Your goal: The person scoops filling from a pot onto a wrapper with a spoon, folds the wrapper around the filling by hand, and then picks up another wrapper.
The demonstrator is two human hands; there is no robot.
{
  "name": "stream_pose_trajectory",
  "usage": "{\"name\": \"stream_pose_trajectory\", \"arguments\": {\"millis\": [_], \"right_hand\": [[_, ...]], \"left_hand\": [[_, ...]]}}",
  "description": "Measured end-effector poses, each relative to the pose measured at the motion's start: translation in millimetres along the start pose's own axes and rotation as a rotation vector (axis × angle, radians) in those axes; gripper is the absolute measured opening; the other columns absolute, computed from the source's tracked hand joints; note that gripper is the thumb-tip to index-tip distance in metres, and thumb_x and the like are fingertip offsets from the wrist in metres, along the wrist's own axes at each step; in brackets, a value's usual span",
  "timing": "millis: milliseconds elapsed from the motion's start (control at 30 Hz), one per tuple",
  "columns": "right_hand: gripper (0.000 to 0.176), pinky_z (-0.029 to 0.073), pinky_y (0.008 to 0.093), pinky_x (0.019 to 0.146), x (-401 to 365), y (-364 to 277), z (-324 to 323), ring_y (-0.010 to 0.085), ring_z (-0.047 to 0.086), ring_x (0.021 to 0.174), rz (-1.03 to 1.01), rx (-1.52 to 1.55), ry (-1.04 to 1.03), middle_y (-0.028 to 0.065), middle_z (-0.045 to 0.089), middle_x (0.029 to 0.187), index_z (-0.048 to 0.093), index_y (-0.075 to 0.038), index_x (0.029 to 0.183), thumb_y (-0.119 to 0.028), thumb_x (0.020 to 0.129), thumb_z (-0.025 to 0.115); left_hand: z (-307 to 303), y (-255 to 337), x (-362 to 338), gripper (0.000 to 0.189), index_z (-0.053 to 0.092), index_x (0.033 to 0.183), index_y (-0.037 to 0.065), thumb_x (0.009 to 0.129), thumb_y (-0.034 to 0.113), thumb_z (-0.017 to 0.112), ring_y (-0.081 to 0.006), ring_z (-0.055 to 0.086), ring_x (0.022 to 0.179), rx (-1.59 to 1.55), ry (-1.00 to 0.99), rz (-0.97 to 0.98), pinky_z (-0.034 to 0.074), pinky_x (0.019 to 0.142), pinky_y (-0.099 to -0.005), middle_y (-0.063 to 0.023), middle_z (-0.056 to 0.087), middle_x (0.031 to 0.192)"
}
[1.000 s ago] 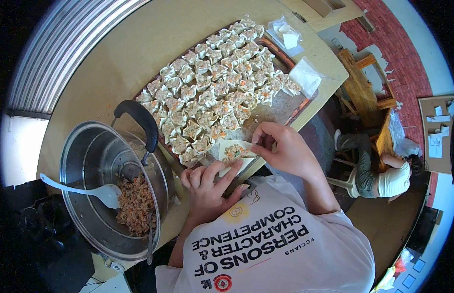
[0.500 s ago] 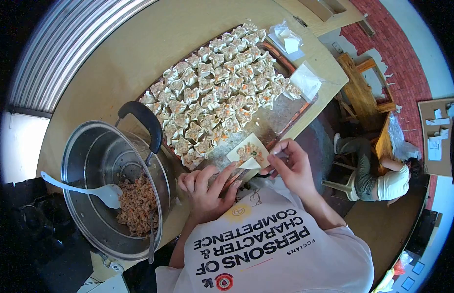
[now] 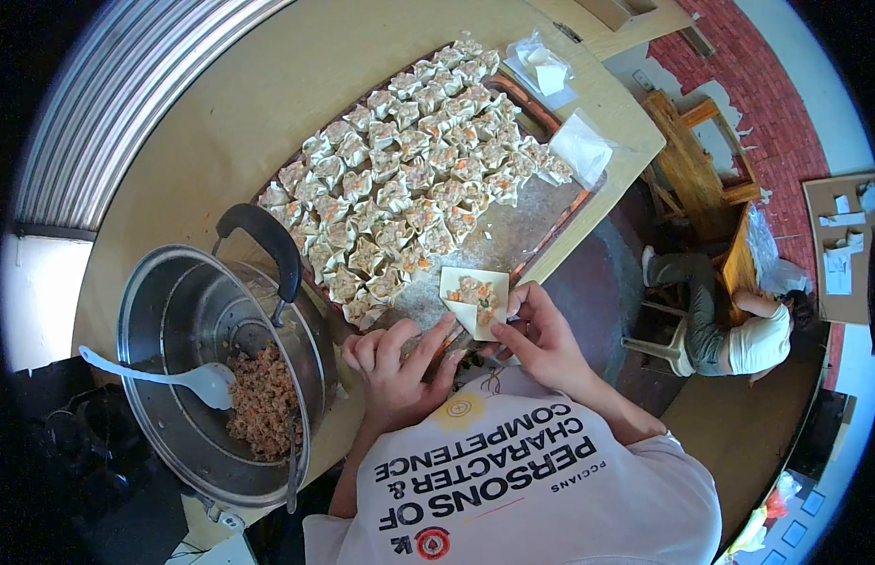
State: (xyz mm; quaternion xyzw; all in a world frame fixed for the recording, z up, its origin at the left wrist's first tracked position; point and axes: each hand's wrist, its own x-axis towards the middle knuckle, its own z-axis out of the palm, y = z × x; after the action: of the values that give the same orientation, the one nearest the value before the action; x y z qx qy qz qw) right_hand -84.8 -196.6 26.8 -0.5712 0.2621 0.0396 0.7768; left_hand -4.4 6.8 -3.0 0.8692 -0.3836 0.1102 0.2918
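Observation:
A square wrapper (image 3: 496, 285) with orange-flecked filling (image 3: 475, 290) on it lies at the near edge of the tray, its lower left corner folded over the filling. My right hand (image 3: 545, 341) pinches the wrapper's lower right corner between thumb and fingers. Beside the wrapper's lower left, my left hand (image 3: 400, 369) has its fingers apart, the index fingertip close to the folded corner, with nothing seen in its grip. Many open-topped dumplings (image 3: 395, 195) cover most of the tray (image 3: 527, 218) beyond my hands.
A large metal pot (image 3: 188, 311) at the left holds ground filling (image 3: 268, 405), a white ladle (image 3: 207, 381) and a metal spoon (image 3: 292, 471). Plastic and white sheets (image 3: 580, 149) lie at the tray's far right. A person (image 3: 757, 334) sits at the right by wooden furniture (image 3: 691, 179).
The wrapper has turned and sits more upright in view, with its folded corner now at the lower left. My right hand has shifted slightly left and down. The view has shifted slightly.

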Motion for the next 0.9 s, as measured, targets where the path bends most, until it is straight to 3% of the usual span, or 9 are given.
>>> {"name": "stream_pose_trajectory", "arguments": {"millis": [200,367,467,600,667,733,800,867,900], "right_hand": [[0.024,0.053,0.0261,0.063,11,9,5,0.0107,0.069,0.078,-0.160,-0.135,-0.021,0.0073,0.064,0.089,0.043,-0.005,0.106,0.002,0.098,0.064],[0.029,0.047,0.0320,0.052,17,-27,4,0.0154,0.066,0.061,-0.198,-0.611,-0.078,0.0098,0.059,0.068,0.048,-0.004,0.100,-0.010,0.092,0.075],[0.029,0.048,0.0331,0.053,14,-47,-9,0.0173,0.062,0.057,-0.131,-0.630,-0.067,0.0101,0.062,0.072,0.049,-0.003,0.099,-0.010,0.091,0.076],[0.025,0.050,0.0319,0.058,25,-41,-22,0.0175,0.066,0.065,-0.401,-0.738,0.225,0.0102,0.066,0.080,0.058,-0.002,0.102,-0.011,0.090,0.077],[0.027,0.052,0.0333,0.067,23,-52,-21,0.0213,0.068,0.076,-0.308,-0.795,0.249,0.0134,0.068,0.092,0.061,-0.001,0.108,-0.011,0.089,0.077],[0.035,0.054,0.0381,0.079,38,-64,-22,0.0280,0.067,0.091,-0.830,-0.986,0.394,0.0183,0.066,0.104,0.061,-0.001,0.118,-0.010,0.088,0.078],[0.040,0.052,0.0429,0.089,81,-97,-18,0.0328,0.064,0.105,-1.102,-0.779,0.656,0.0207,0.064,0.114,0.059,-0.001,0.126,-0.014,0.091,0.076],[0.043,0.052,0.0452,0.090,148,-119,17,0.0333,0.065,0.110,-0.818,-0.546,0.474,0.0205,0.066,0.119,0.057,0.001,0.129,-0.025,0.097,0.071],[0.045,0.054,0.0456,0.094,143,-145,50,0.0327,0.064,0.118,-0.711,-0.582,0.048,0.0195,0.065,0.130,0.057,0.004,0.130,-0.033,0.104,0.058]], "left_hand": [[-2,0,3,0.047,0.073,0.128,0.031,0.083,0.043,0.079,-0.0231,0.037,0.109,-0.013,-0.037,0.006,0.027,0.100,-0.0481,0.0015,0.049,0.114],[-1,1,5,0.049,0.072,0.131,0.032,0.085,0.048,0.077,-0.0242,0.037,0.109,-0.009,-0.050,-0.012,0.027,0.099,-0.0488,0.0007,0.049,0.115],[0,-2,3,0.051,0.072,0.133,0.032,0.085,0.049,0.076,-0.0243,0.037,0.109,0.013,-0.074,0.001,0.027,0.099,-0.0497,0.0005,0.049,0.116],[1,0,4,0.052,0.071,0.134,0.032,0.085,0.050,0.076,-0.0240,0.037,0.110,0.015,-0.105,0.001,0.027,0.101,-0.0505,0.0003,0.049,0.117],[1,1,4,0.053,0.071,0.134,0.031,0.085,0.050,0.076,-0.0240,0.037,0.111,0.004,-0.100,-0.017,0.027,0.102,-0.0507,0.0001,0.049,0.117],[0,1,4,0.052,0.071,0.133,0.030,0.085,0.050,0.076,-0.0241,0.037,0.111,-0.004,-0.095,-0.013,0.027,0.102,-0.0505,0.0001,0.049,0.118],[-1,0,3,0.052,0.072,0.132,0.029,0.085,0.049,0.076,-0.0242,0.037,0.112,-0.008,-0.093,-0.007,0.027,0.102,-0.0503,0.0001,0.049,0.118],[-1,2,2,0.052,0.072,0.131,0.028,0.084,0.049,0.077,-0.0244,0.038,0.111,-0.015,-0.084,0.000,0.028,0.102,-0.0489,-0.0001,0.050,0.118],[0,2,1,0.052,0.072,0.131,0.028,0.084,0.049,0.077,-0.0244,0.038,0.111,-0.010,-0.080,0.008,0.028,0.102,-0.0489,-0.0001,0.050,0.118]]}}
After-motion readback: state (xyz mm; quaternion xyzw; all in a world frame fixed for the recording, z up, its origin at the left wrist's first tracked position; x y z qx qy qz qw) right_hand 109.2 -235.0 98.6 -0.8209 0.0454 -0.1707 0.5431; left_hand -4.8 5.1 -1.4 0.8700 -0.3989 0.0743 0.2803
